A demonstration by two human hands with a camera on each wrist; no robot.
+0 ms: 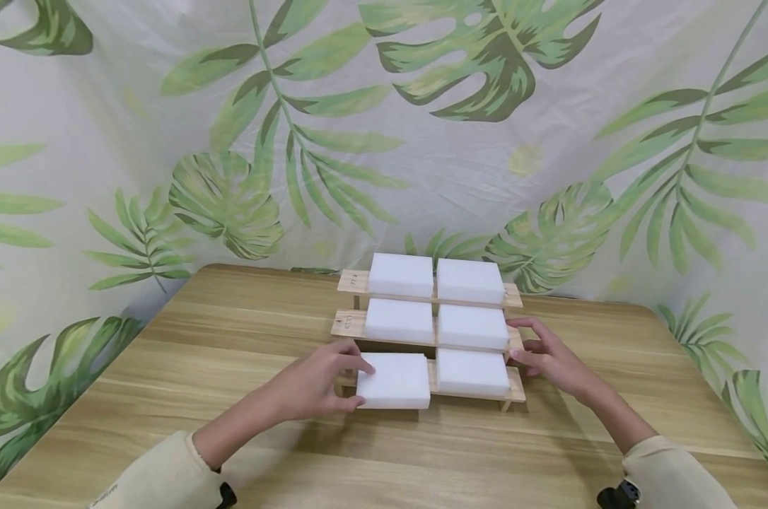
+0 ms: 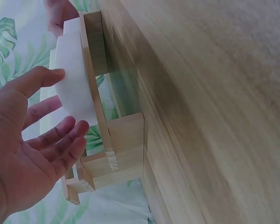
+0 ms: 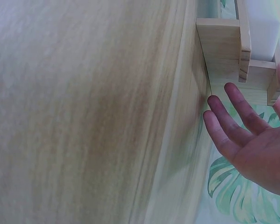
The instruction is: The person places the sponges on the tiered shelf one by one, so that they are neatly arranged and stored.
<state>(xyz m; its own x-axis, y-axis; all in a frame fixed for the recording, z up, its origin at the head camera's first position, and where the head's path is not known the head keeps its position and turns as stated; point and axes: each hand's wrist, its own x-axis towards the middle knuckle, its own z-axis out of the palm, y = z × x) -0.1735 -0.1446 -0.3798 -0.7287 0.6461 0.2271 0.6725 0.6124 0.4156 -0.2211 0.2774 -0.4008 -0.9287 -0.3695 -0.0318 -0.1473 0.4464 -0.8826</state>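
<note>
A three-step wooden rack [image 1: 342,323] carries several white foam blocks in two columns. My left hand [image 1: 323,379] pinches the front-left white foam block [image 1: 393,382] by its left end, thumb at the front edge and index finger on top. This block juts out past the front edge of the lowest step and sits slightly askew. In the left wrist view, the other fingers of my left hand [image 2: 32,144] hang loosely beside the block [image 2: 74,79]. My right hand [image 1: 556,360] is at the rack's right end, its fingertips right by the steps; in the right wrist view its fingers [image 3: 238,112] are spread and relaxed.
The rack stands on a wood-grain table [image 1: 250,318], towards its back edge. Behind the table hangs a pale cloth [image 1: 448,184] printed with green leaves. The front-right foam block [image 1: 472,371] lies flat beside the pinched one, with more blocks on the steps behind.
</note>
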